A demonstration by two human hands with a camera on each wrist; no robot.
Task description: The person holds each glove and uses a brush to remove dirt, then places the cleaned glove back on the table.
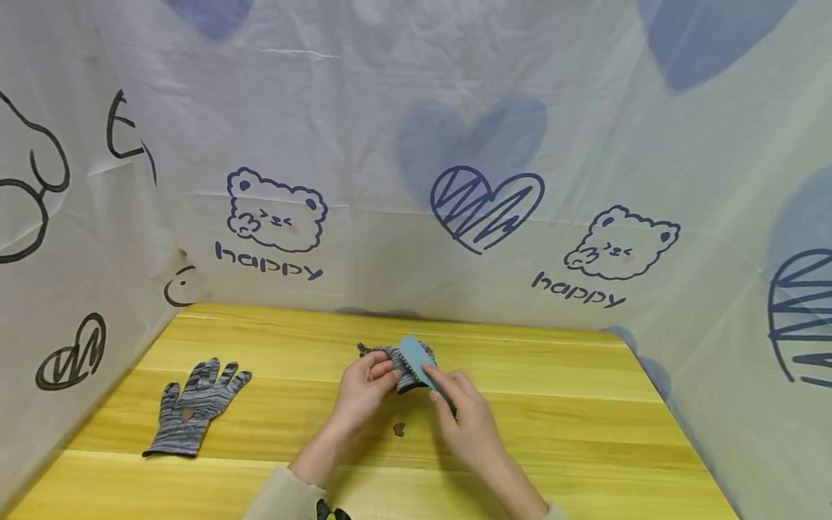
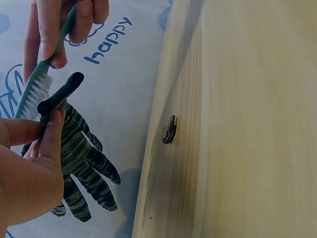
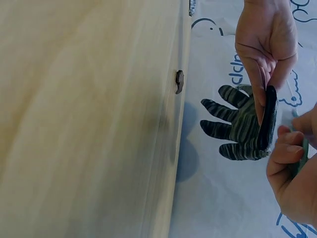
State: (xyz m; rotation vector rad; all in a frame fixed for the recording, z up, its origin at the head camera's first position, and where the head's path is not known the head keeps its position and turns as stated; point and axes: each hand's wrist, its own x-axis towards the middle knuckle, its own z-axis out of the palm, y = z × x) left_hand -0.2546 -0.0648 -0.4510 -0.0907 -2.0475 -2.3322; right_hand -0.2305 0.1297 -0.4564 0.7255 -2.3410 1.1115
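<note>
My left hand (image 1: 365,385) pinches the cuff of a grey-and-black striped knit glove (image 2: 74,144), held up above the table with its fingers hanging loose. In my right hand (image 1: 469,419) is a teal brush (image 1: 416,355), gripped by its handle, the index finger stretched along its back. White bristles (image 2: 38,94) show in the left wrist view, facing the glove near the cuff. A second striped glove (image 1: 201,401) lies flat on the table at the left, with a small brown patch or piece (image 1: 188,414) on its palm.
A small dark brown lump (image 1: 399,429) lies on the yellow wood-grain table (image 1: 585,433), just in front of the hands. White sheets (image 1: 383,238) printed with hearts and bears hang behind the table and along both sides.
</note>
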